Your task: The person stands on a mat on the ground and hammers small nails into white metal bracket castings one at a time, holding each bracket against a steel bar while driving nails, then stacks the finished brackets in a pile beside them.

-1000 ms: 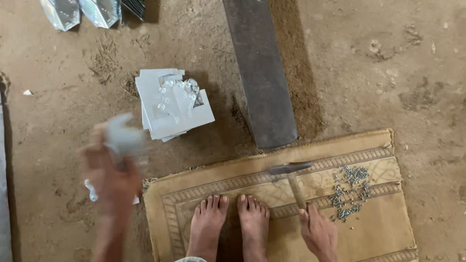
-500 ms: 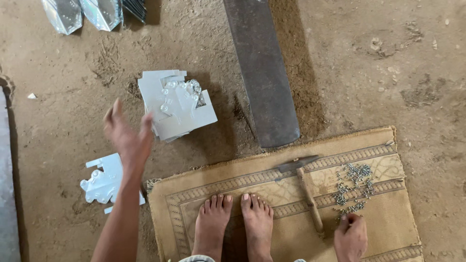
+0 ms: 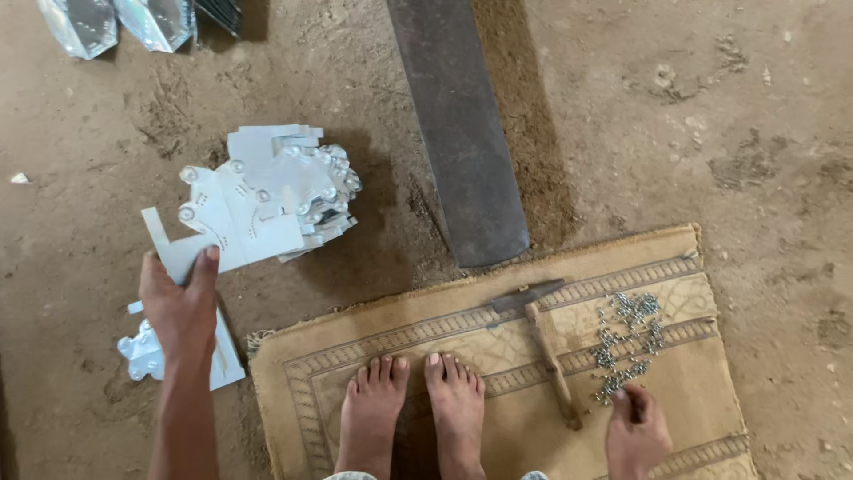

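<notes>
leftmost, left hand (image 3: 180,307) pinching corner tab of a flat white metal plate (image 3: 227,227), thumb on top, plate's long axis running up-right toward the pile (image 3: 293,191) on bare dirt floor (image 3: 107,133). further right, hammer (image 3: 546,342) lying on mat (image 3: 675,400), handle toward right hand (image 3: 635,431), fingertips together at rivets (image 3: 626,342) near mat's right edge.

Pale matt sheet-metal plates (image 3: 267,191), shiny small metal rivets (image 3: 626,342), wooden-handled hammer (image 3: 551,356), woven tan mat (image 3: 693,400), dull rusty bar (image 3: 458,124)
</notes>
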The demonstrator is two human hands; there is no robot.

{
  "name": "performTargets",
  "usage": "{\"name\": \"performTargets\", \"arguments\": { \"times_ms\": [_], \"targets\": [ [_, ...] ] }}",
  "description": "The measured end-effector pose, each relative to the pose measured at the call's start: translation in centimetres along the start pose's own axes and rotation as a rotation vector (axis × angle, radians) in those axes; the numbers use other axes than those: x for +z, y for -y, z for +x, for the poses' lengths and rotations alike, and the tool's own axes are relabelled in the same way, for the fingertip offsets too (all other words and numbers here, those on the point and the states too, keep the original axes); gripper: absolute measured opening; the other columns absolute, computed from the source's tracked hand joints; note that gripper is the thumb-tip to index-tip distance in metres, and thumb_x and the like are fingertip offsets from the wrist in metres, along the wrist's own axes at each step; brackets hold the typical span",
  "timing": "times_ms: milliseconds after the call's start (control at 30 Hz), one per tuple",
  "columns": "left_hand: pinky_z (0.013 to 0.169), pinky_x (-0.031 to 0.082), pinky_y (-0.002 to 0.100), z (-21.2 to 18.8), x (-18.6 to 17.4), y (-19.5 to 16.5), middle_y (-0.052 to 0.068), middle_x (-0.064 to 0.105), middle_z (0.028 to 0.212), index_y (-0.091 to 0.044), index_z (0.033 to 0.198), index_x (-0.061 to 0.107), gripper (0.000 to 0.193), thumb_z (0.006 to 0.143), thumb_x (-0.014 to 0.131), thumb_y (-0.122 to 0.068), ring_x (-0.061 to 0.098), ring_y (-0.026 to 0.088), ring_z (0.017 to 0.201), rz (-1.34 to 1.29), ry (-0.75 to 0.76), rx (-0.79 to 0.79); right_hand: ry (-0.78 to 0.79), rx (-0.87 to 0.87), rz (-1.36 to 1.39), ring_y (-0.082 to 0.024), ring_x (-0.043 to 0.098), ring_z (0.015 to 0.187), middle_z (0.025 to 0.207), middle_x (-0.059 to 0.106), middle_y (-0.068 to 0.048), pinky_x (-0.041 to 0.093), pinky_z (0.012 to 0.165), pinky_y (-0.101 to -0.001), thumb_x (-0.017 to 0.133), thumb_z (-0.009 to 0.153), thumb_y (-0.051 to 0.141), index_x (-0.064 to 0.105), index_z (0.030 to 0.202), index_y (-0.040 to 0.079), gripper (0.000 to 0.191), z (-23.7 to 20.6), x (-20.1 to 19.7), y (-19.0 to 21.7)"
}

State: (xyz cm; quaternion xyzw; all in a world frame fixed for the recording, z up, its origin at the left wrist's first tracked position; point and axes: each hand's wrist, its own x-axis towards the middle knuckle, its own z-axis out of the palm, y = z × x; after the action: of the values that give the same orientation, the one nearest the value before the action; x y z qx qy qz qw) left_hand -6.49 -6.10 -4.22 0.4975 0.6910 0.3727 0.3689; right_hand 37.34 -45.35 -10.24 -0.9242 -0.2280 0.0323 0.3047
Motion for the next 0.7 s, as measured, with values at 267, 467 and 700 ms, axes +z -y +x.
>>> {"name": "performTargets", "arguments": {
  "times_ms": [267, 467, 700],
  "targets": [
    [0.098, 0.064, 0.038, -1.1, 9.8, -6.3, 0.011, 0.065, 0.122, -0.009, 0.149, 0.04, 0.085, 0.079, 0.088, -0.009, 0.069, 0.024, 0.114, -0.788, 0.46, 0.071, 0.283, -0.427, 0.261, -0.018, 0.072, 0.084, 0.103, 0.075, -0.01, 0.061, 0.067, -0.0285, 0.066, 0.097, 0.01, 0.072, 0.109, 0.007, 0.014, 0.9, 7.2, 13.6],
    [0.09, 0.061, 0.047, 0.4, 19.2, -7.5, 0.016, 0.064, 0.128, -0.007, 0.143, 0.051, 0.053, 0.104, 0.055, -0.043, 0.068, 0.029, 0.108, -1.187, 0.605, -0.49, 0.099, -0.746, 0.193, -0.027, 0.055, 0.123, 0.127, 0.064, -0.014, 0.039, 0.107, -0.046, 0.066, 0.098, 0.014, 0.07, 0.107, 0.005, 0.013, 5.4, 13.6, 22.0],
    [0.089, 0.06, 0.045, -4.9, 24.2, -6.9, 0.018, 0.042, 0.149, -0.012, 0.155, 0.02, 0.08, 0.093, 0.069, -0.019, 0.064, 0.025, 0.118, -0.54, 0.694, 0.091, 0.275, -0.415, -0.339, -0.033, 0.048, 0.118, 0.125, 0.056, -0.018, 0.04, 0.096, -0.0524, 0.056, 0.096, 0.035, 0.056, 0.133, 0.005, 0.048, 0.0, 8.8, 10.5]
  ]
}}
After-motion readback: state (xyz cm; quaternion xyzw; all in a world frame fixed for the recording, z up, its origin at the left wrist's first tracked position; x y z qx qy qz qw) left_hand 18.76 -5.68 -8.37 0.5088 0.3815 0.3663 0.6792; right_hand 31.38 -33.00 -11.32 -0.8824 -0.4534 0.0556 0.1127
